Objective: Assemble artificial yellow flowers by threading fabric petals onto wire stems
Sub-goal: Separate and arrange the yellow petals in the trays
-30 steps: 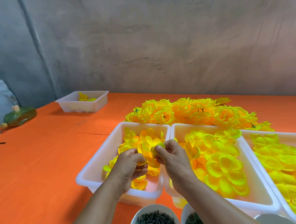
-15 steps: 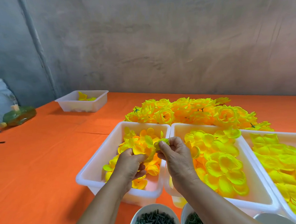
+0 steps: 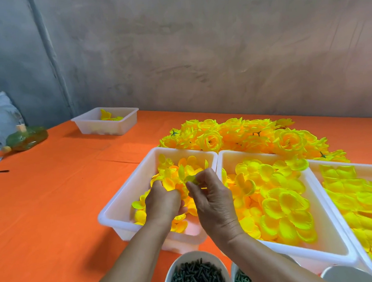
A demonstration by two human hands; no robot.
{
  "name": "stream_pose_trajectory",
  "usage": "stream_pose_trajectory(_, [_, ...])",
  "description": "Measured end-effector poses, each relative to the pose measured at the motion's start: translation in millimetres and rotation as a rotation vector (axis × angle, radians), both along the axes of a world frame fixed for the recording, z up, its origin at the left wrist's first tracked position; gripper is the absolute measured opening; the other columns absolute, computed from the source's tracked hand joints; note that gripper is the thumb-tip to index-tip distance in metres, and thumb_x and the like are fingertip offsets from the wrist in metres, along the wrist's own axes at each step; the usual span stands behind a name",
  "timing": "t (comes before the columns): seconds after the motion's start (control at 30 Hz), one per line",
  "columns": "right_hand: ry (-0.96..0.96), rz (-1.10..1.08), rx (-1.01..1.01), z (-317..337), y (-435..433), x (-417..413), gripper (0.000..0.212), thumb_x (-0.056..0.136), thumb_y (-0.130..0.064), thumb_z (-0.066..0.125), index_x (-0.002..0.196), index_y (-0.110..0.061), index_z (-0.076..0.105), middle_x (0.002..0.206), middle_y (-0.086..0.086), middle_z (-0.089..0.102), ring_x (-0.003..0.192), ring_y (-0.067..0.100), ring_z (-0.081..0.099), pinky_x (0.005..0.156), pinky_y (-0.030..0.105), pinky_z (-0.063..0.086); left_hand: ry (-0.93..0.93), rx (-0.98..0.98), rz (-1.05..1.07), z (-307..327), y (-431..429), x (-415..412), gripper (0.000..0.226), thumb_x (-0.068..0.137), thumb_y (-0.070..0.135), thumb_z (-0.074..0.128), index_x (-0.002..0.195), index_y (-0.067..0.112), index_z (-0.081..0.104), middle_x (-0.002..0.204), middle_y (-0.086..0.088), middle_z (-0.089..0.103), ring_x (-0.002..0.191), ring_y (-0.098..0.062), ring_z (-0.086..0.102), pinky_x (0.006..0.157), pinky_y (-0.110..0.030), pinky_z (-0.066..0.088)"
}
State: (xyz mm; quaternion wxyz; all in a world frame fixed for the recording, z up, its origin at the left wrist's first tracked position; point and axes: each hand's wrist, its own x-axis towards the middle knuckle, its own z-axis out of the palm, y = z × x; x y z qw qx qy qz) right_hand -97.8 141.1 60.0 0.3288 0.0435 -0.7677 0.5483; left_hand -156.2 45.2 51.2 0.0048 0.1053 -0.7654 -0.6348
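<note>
Your orange table has the finished flower pile at the back and the left tray of loose petals right under your hands. Your left hand sits low in that tray, fingers curled round a petal bunch; any stem is hidden. Your right hand pinches a single petal just up-right of the bunch, so I'd guess it goes down-left onto it.

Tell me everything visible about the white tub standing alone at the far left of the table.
The far tub is a translucent white plastic bin, rectangular, with a rolled rim and sloping walls. It stands upright on the orange table near its far edge, nearly empty: a few yellow petals lie inside. Nothing else touches it.
</note>
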Motion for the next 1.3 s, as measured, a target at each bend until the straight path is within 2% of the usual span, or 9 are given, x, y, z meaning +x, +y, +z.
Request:
stream_pose_trajectory(0.17, [-0.031, -0.066, -0.392, 25.7, 15.7, -5.9, 0.019, 0.092, -0.008, 0.062, 0.079, -0.019, 0.054, 0.077, 0.006, 0.062, 0.074, 0.023, 0.059, 0.072, 0.047, 0.051, -0.065, 0.15, 0.065, 3.7, -3.4, -1.6, 0.034, 0.086, -0.004, 0.05, 0.119, 0.004, 0.053, 0.085, -0.018, 0.062, 0.055, -0.022, 0.062, 0.042, -0.029, 0.054])
stream_pose_trajectory(0.3, [-0.028, -0.092, -0.696, 61.7, 43.4, -21.7, 0.008, 0.092, -0.012, 0.063, 0.089, -0.013, 0.056, 0.086, 0.01, 0.057, 0.079, 0.023, 0.054, 0.077, 0.05, 0.051, -0.032, 0.015, -0.006, 4.2, -2.6, 2.5, 0.03, 0.083, 0.0, 0.052, 0.112, 0.007, 0.053, 0.082, -0.014, 0.064, 0.054, -0.024, 0.063, 0.048, -0.039, 0.06])
stream_pose_trajectory(0.47, [-0.151, -0.08, -0.641, 62.8, 44.4, -25.0, 0.013, 0.092, -0.013, 0.064, 0.101, -0.011, 0.055, 0.094, 0.015, 0.06, 0.081, 0.025, 0.059, 0.082, 0.053, 0.054, -0.12, -0.313, -0.287, 5.8, 4.0, 11.1, 0.008, 0.074, 0.01, 0.057, 0.079, 0.012, 0.051, 0.08, -0.019, 0.07, 0.061, -0.031, 0.064, 0.06, -0.041, 0.058])
stream_pose_trajectory(0.63, [-0.264, -0.059, -0.634, 54.5, 41.8, -38.4, 0.02, 0.095, -0.016, 0.059, 0.112, -0.009, 0.052, 0.1, 0.012, 0.06, 0.087, 0.026, 0.06, 0.086, 0.051, 0.052, -0.119, -0.77, -0.401, 2.9, 9.1, 7.8, 0.024, 0.081, 0.016, 0.056, 0.103, 0.014, 0.063, 0.119, -0.014, 0.066, 0.111, -0.032, 0.06, 0.081, -0.03, 0.049])
stream_pose_trajectory(0.73, [-0.518, 0.056, -0.504, 53.1, 43.3, -46.0, 0.031, 0.099, -0.023, 0.051, 0.127, -0.01, 0.049, 0.12, 0.016, 0.06, 0.106, 0.03, 0.063, 0.092, 0.042, 0.051, -0.096, -0.796, -0.364, -0.3, 9.5, 5.2, 0.032, 0.081, 0.017, 0.053, 0.112, 0.016, 0.062, 0.128, -0.015, 0.058, 0.119, -0.033, 0.053, 0.091, -0.031, 0.046])
stream_pose_trajectory(0.87, [-0.721, 0.081, -0.294, 54.3, 56.4, -43.8, 0.033, 0.097, -0.019, 0.046, 0.128, -0.016, 0.055, 0.101, 0.012, 0.059, 0.102, 0.031, 0.06, 0.099, 0.047, 0.045, -0.083, -0.789, -0.308, -1.5, 5.8, 5.2, 0.053, 0.084, 0.02, 0.053, 0.137, 0.021, 0.052, 0.139, -0.016, 0.044, 0.13, -0.034, 0.044, 0.106, -0.037, 0.04])
stream_pose_trajectory(1.0, [-0.685, 0.065, -0.228, 60.1, 73.1, -26.9, 0.03, 0.096, -0.015, 0.051, 0.125, -0.016, 0.059, 0.106, 0.009, 0.06, 0.095, 0.019, 0.055, 0.102, 0.047, 0.045, 0.006, -0.74, -0.258, 0.3, 6.1, 9.2, 0.036, 0.082, 0.015, 0.055, 0.116, 0.025, 0.059, 0.126, -0.013, 0.052, 0.117, -0.033, 0.052, 0.093, -0.034, 0.044])
stream_pose_trajectory(1.13, [-0.626, 0.061, -0.163, 67.4, 98.1, 5.7, 0.015, 0.094, -0.008, 0.057, 0.094, -0.02, 0.066, 0.098, 0.009, 0.067, 0.086, 0.018, 0.063, 0.081, 0.031, 0.054, 0.131, -0.684, -0.23, 2.3, 5.7, 13.6, 0.022, 0.078, 0.011, 0.058, 0.088, 0.03, 0.058, 0.11, -0.007, 0.065, 0.105, -0.03, 0.058, 0.084, -0.034, 0.046])
stream_pose_trajectory(1.3, [-0.658, -0.033, 0.069, 58.0, 132.1, 44.8, 0.015, 0.09, -0.006, 0.061, 0.088, -0.019, 0.07, 0.083, 0.006, 0.068, 0.073, 0.016, 0.062, 0.063, 0.025, 0.053, 0.221, -0.628, -0.192, 1.7, 3.7, 16.3, 0.019, 0.079, 0.011, 0.061, 0.082, 0.029, 0.062, 0.102, -0.004, 0.072, 0.099, -0.029, 0.062, 0.079, -0.033, 0.045])
